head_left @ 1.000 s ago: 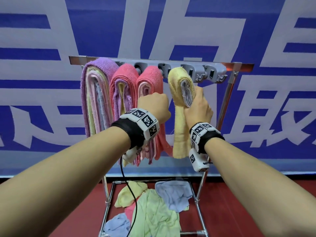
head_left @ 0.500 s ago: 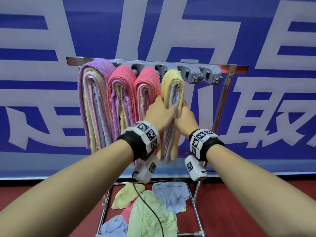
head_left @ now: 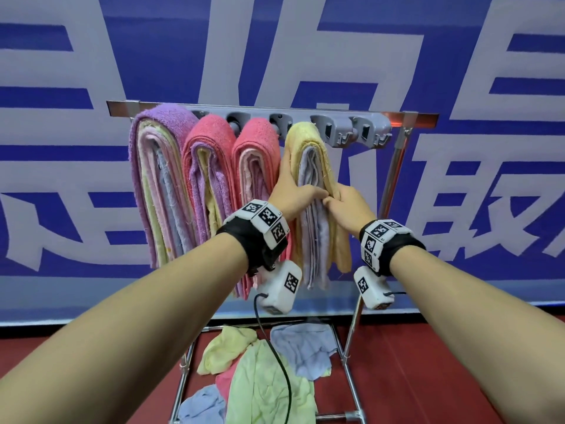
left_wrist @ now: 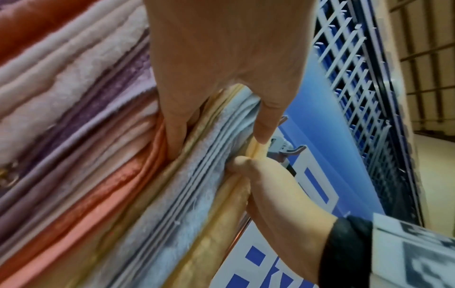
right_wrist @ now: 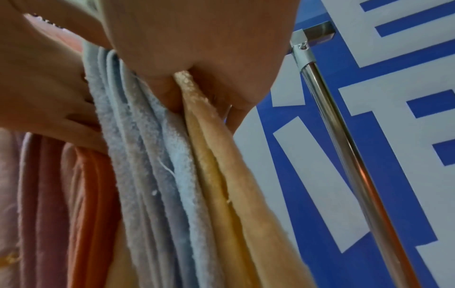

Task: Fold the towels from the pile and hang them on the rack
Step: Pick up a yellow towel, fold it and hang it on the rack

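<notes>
A folded yellow towel (head_left: 305, 139) with pale blue-grey towels (head_left: 312, 240) inside hangs as the rightmost bundle on the rack (head_left: 412, 119). My left hand (head_left: 293, 191) holds this bundle from its left, fingers between it and the pink bundle (head_left: 256, 139), thumb across the front. The left wrist view shows those fingers (left_wrist: 172, 136) wedged beside the yellow towel (left_wrist: 221, 224). My right hand (head_left: 345, 203) pinches the bundle's right yellow layer (right_wrist: 221, 175) between thumb and fingers. Loose towels (head_left: 263, 377) lie piled on the rack's bottom shelf.
A purple bundle (head_left: 162, 123) and another pink bundle (head_left: 208, 133) hang further left. Grey hooks (head_left: 342, 130) stand bare on the bar's right part. The steel upright (head_left: 394, 166) runs just right of my right hand. A blue and white banner is behind.
The yellow bundle has slid left against the pink one. My left hand has gone from a fist in front of the pink bundle onto the yellow bundle, and both hands now hold it lower down.
</notes>
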